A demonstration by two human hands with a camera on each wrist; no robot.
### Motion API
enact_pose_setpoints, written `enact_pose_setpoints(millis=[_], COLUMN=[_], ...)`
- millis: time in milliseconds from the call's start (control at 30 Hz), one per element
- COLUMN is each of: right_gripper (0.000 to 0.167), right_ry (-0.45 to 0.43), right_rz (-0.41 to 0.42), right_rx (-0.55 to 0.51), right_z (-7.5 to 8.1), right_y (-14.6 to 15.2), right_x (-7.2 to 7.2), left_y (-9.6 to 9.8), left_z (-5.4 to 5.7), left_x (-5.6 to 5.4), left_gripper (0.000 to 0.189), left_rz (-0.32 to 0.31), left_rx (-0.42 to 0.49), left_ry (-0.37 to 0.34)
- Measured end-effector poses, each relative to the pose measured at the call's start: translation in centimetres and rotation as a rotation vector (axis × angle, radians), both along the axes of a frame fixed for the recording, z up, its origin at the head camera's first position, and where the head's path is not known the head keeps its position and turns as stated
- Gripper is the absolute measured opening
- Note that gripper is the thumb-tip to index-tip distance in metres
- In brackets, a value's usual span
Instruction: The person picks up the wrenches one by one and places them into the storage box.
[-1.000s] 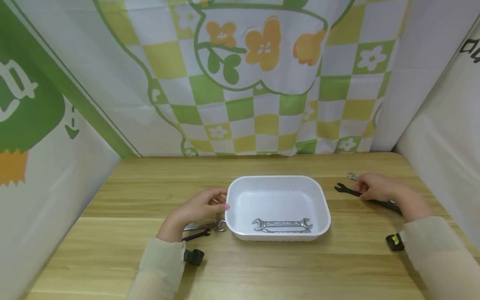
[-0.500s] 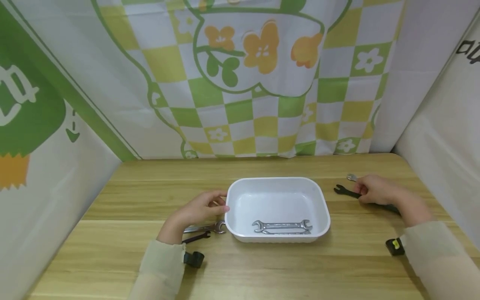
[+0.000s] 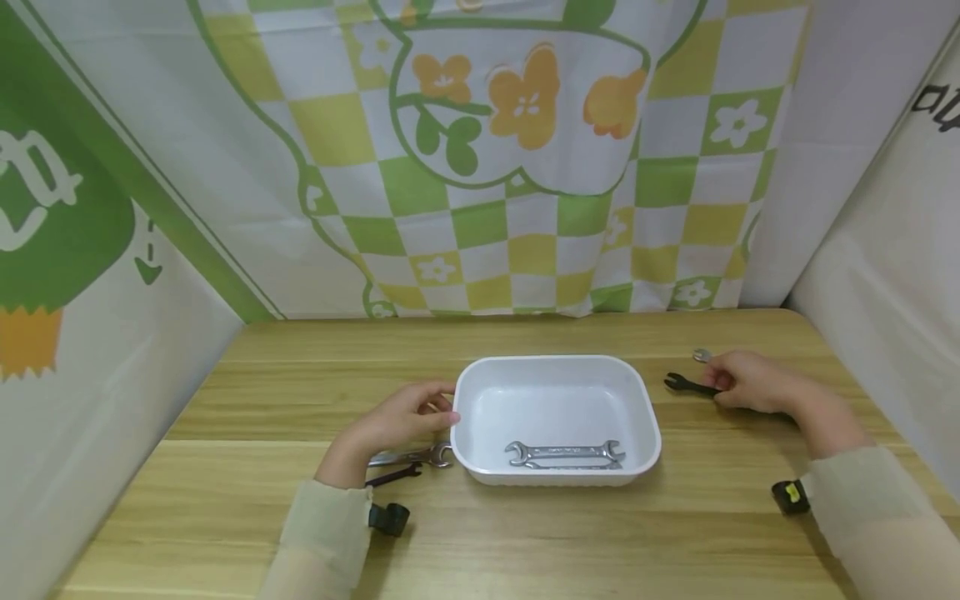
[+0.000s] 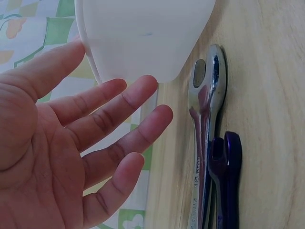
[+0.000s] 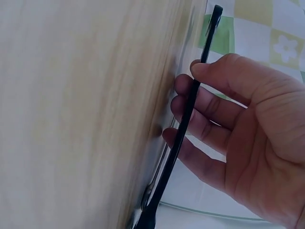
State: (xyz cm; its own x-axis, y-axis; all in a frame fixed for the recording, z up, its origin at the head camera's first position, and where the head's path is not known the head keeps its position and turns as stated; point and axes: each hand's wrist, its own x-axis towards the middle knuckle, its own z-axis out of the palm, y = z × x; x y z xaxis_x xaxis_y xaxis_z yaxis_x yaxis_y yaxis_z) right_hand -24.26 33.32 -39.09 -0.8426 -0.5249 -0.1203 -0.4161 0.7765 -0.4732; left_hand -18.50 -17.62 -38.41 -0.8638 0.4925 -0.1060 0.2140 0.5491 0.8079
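My left hand (image 3: 408, 415) is at the left side of a white plastic basin (image 3: 555, 479), thumb tip at the rim and the other fingers spread, loosely bent, beside the outer wall. Inside the basin lie silver open-end wrenches (image 3: 566, 452). My right hand (image 3: 757, 382) pinches a black open-end wrench (image 3: 686, 384) between thumb and fingers; in the right wrist view the wrench (image 5: 183, 129) slants along the fingers, near the table. Just beyond that hand, the end of a small silver wrench (image 3: 702, 355) shows, the rest hidden behind the fingers.
Left of the basin, a silver wrench (image 3: 431, 455) and a smaller dark wrench (image 3: 401, 474) lie on the wooden table (image 3: 525, 542), partly hidden by the left wrist. Patterned cloth (image 3: 480, 217) hangs behind the table, and more cloth stands on both sides.
The black wrench has shifted slightly left and its far part has dropped out of sight behind the right hand. The left hand and basin stay in place.
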Motion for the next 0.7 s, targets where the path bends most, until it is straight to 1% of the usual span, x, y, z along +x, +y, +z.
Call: enact_pose_setpoints(millis=[133, 300, 500, 700], right_gripper=[0.012, 0.014, 0.014, 0.014], right_ry=[0.006, 0.031, 0.055, 0.082], right_rz=[0.001, 0.026, 0.030, 0.053], right_rx=[-0.012, -0.034, -0.045, -0.067], right_z=[-0.1, 0.0, 0.4, 1.0], right_y=[0.0, -0.1, -0.7, -1.3], right_x=[0.1, 0.3, 0.6, 0.7], left_y=[0.0, 0.0, 0.1, 0.2], left_z=[0.0, -0.1, 0.1, 0.2], left_x=[0.0, 0.0, 0.1, 0.1], left_gripper=[0.046, 0.046, 0.046, 0.047], left_rz=[-0.002, 0.000, 0.001, -0.004], left_rx=[0.005, 0.010, 0.006, 0.005], left_ry=[-0.004, -0.004, -0.004, 0.004])
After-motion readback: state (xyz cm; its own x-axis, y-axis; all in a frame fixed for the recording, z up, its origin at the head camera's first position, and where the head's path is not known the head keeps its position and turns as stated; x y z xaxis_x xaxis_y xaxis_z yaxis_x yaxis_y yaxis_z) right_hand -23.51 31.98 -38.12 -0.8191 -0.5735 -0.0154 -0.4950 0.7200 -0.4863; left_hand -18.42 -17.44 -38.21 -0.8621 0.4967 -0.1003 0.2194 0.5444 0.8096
